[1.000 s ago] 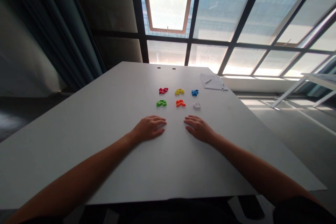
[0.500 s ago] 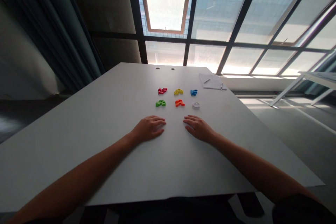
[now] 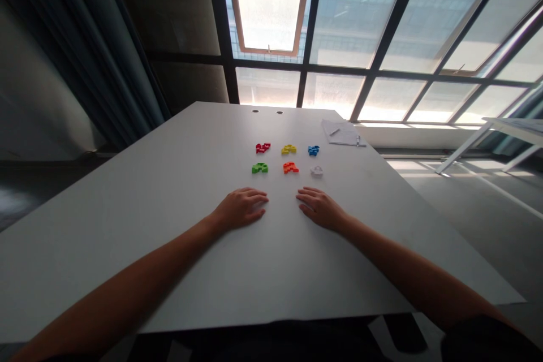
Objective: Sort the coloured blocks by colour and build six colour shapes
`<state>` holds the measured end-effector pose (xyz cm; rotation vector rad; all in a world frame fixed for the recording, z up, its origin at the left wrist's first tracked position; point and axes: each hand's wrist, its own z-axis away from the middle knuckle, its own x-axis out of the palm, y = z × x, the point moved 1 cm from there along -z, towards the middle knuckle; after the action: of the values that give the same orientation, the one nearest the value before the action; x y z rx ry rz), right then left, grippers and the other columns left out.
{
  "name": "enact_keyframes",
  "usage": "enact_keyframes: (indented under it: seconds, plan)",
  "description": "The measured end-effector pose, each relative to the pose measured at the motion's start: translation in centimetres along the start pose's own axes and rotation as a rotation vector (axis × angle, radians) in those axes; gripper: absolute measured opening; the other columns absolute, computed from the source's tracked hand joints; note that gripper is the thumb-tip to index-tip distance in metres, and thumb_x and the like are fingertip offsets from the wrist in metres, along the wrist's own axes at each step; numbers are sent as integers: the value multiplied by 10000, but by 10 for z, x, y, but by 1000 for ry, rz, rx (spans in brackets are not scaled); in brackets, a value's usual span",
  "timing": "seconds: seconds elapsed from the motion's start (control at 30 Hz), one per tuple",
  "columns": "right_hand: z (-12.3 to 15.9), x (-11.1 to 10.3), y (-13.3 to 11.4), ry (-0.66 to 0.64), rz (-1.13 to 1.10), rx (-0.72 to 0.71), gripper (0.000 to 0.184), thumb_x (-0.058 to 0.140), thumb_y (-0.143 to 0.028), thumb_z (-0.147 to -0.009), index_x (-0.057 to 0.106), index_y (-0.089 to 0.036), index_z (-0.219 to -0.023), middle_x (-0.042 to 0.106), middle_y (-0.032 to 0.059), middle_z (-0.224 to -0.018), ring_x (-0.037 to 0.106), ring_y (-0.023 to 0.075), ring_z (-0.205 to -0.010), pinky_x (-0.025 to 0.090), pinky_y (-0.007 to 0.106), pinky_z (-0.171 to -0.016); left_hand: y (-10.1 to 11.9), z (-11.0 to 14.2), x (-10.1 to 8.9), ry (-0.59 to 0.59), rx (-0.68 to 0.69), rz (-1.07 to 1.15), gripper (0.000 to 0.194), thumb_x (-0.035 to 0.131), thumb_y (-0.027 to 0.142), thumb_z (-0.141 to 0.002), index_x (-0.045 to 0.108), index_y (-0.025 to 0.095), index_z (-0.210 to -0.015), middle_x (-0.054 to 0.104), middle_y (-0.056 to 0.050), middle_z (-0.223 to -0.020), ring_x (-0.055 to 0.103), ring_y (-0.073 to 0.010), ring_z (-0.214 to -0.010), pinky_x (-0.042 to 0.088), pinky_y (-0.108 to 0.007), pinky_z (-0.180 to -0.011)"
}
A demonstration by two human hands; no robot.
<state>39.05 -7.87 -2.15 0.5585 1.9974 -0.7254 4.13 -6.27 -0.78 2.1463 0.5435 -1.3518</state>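
Daylight poured through a tall steel-framed window wall [image 3: 335,22] behind a long white table [image 3: 139,237], with a dark teal curtain [image 3: 85,51] hanging to the left and a white-legged side table [image 3: 513,127] standing off to the right. Sheets of paper [image 3: 341,134] lay near the table's far edge, well past the right fingertips. Both forearms reached in from the lower corners and angled toward the middle of the table, the left forearm [image 3: 127,288] mirroring the right forearm [image 3: 407,260]. The left hand [image 3: 240,209] and right hand [image 3: 321,209] rested palm down and apart, each open and gripping nothing, with the left fingers [image 3: 257,195] and right fingers [image 3: 307,195] lying nearly flat on the tabletop. Ahead of the fingertips, a red puzzle piece [image 3: 263,148], a yellow puzzle piece [image 3: 289,149] and a blue puzzle piece [image 3: 313,150] formed the far row. A green puzzle piece [image 3: 259,168], an orange puzzle piece [image 3: 291,167] and a clear puzzle piece [image 3: 316,171] formed the nearer row, none of them touching the fingers. They looked like light, stiff plastic that could skid if nudged, so a pinch on opposite notched edges, between thumb and fingertip, seemed the surest hold.
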Motion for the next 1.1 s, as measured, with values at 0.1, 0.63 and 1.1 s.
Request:
enact_keyframes:
  seconds: [0.1,0.63,1.1]
  plan:
    - [0,0,0,-6,24,-5,356,692,-267,-1106,812,-207,-1435,788,164,-1475,725,353,-1440,605,559,-1236,0,0,0,2,3,2,353,664,449,-1064,846,288,-1320,833,-65,-1405,785,-291,-1291,644,-457,-1136]
    - [0,1,2,-33,8,10,370,674,-266,-1111,807,-193,-1449,778,179,-1485,707,372,-1462,597,588,-1240,1,0,-1,1,15,-5,346,668,436,-1060,847,297,-1322,836,-63,-1399,787,-278,-1287,648,-441,-1130]
    - [5,-19,27,234,-28,27,301,611,-214,-1098,860,-265,-1259,874,113,-1213,824,300,-1130,672,514,-1069,-49,5,-30,118,-370,-229,372,560,428,-1064,894,307,-1176,899,-37,-1133,830,-256,-909,636,-349,-850]
